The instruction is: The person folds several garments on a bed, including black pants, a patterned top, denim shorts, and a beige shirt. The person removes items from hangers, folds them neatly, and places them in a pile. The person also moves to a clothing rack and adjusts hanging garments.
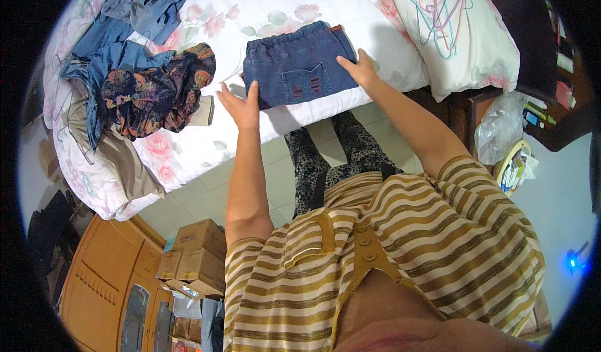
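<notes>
Folded dark blue denim trousers point(296, 68) lie on the floral white bedspread point(211, 4), before me. They have a gathered elastic waistband and a patch pocket with slits backed in red. My left hand point(243, 107) is at their lower left corner, fingers apart and thumb along the edge. At their right edge is my right hand point(364, 72), thumb and fingers spread, the thumb tip over the cloth. Neither hand grips the fabric; light contact is hard to tell.
To the left, a dark patterned garment point(155, 89) lies on blue denim clothes point(124, 54) and beige trousers point(117, 159). Pastel hangers point(441, 9) rest on a pillow point(479, 47) at upper right. Cardboard boxes point(195, 253) stand near a wooden cabinet point(101, 277).
</notes>
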